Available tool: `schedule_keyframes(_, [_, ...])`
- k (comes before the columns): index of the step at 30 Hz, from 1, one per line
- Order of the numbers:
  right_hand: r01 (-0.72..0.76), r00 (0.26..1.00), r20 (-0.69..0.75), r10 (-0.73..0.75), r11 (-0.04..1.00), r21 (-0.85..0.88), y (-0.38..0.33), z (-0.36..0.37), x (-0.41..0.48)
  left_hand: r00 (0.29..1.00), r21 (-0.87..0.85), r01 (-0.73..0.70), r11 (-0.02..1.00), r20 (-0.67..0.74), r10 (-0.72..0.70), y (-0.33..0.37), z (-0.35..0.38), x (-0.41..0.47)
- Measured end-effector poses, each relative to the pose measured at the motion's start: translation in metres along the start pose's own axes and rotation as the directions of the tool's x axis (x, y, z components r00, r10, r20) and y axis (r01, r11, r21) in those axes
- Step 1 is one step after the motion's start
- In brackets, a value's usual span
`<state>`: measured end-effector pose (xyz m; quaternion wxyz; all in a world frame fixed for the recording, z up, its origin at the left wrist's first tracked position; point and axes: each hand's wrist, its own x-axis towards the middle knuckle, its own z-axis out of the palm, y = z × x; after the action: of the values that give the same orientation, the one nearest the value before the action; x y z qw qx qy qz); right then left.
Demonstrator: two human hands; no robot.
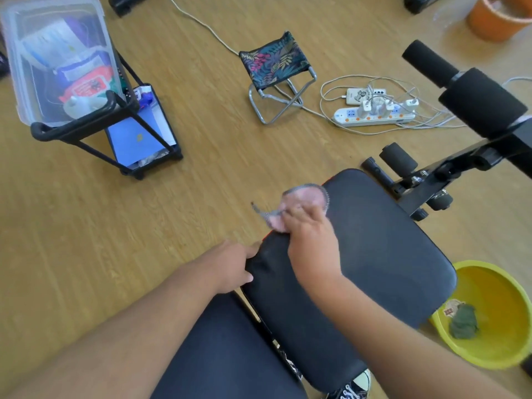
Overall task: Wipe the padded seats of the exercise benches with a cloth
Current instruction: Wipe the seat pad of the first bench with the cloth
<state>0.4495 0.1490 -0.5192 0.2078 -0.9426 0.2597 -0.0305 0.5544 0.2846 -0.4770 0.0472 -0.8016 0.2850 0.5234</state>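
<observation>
**Black vinyl bench pad getting a wipe, pink cloth up at the far corner**

Black padded seat fills the middle-right of the view, smooth and slightly shiny, rounded at the corners, with a second dark pad closer to the camera and a gap between the two. Right hand is pressed down on the seat's far-left edge with a pinkish cloth bunched under the fingers. The cloth has a grey stitched border and spills partly off the pad over the wooden floor. Fingers are curled shut around it, though the hand is motion-blurred so I can't make out exactly how they sit. Left hand has its fingers lying on the near-left edge of the same pad, fairly flat and loose, nothing in it.

Black foam rollers and the frame sit at the right, cut off by the picture's edge. A yellow basin sits on the floor just beside the seat, with a dark green lump in it, too soft to identify, plus a small sticker I can't read.

Further back: a folding stool with leaf-print fabric, a white power strip full of chargers, and a black cart holding a clear plastic bin. Labels in the bin are unreadable.
</observation>
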Motion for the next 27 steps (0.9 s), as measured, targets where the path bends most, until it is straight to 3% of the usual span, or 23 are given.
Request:
schedule_keyframes(2, [0.259,0.943,0.202,-0.265,0.964,0.053,-0.019,0.006,-0.023,1.0,-0.051,0.009,0.999,-0.02,-0.01,0.0,0.002,0.0])
schedule_keyframes(5, [0.494,0.808,0.373,-0.457,0.869,-0.005,0.003,-0.015,0.009,0.997,-0.119,-0.007,0.993,-0.072,-0.002,0.001,0.007,0.001])
schedule_keyframes(6, [0.519,0.795,0.428,-0.43,0.848,-0.111,0.014,-0.025,0.029,0.995,-0.127,-0.012,0.992,-0.095,0.0,0.001,0.009,0.002])
schedule_keyframes(8, [0.431,0.859,0.444,-0.255,0.828,-0.358,0.032,-0.047,0.072,0.99,-0.142,-0.006,0.99,-0.143,-0.015,0.002,0.013,0.004])
schedule_keyframes(10, [0.31,0.891,0.44,-0.112,0.858,-0.409,0.026,-0.056,0.09,0.981,-0.165,0.016,0.986,-0.19,-0.047,0.002,0.018,0.006])
schedule_keyframes(13, [0.27,0.761,0.647,-0.044,0.929,-0.254,-0.022,-0.036,0.071,0.971,-0.194,0.046,0.98,-0.22,-0.09,0.003,0.022,0.005])
schedule_keyframes(15, [0.303,0.675,0.724,-0.143,0.948,-0.096,-0.048,-0.017,0.041,0.958,-0.232,0.048,0.972,-0.265,-0.111,0.002,0.022,0.005])
schedule_keyframes(17, [0.389,0.647,0.724,-0.239,0.92,-0.044,-0.052,-0.013,0.031,0.948,-0.275,0.059,0.96,-0.285,-0.14,0.002,0.022,0.006])
schedule_keyframes(19, [0.418,0.639,0.722,-0.264,0.908,-0.038,-0.031,-0.022,0.048,0.952,-0.261,0.089,0.961,-0.261,-0.159,0.003,0.021,0.006])
schedule_keyframes(21, [0.441,0.66,0.725,-0.198,0.883,-0.16,0.003,-0.039,0.079,0.957,-0.223,0.113,0.968,-0.238,-0.167,0.006,0.018,0.005])
schedule_keyframes(25, [0.196,0.825,0.564,0.034,0.919,-0.343,0.06,-0.08,0.128,0.955,-0.218,0.13,0.967,-0.236,-0.181,0.006,0.019,0.005])
schedule_keyframes(27, [0.228,0.839,0.544,-0.003,0.91,-0.346,0.051,-0.071,0.118,0.957,-0.225,0.143,0.964,-0.218,-0.193,0.006,0.018,0.007])
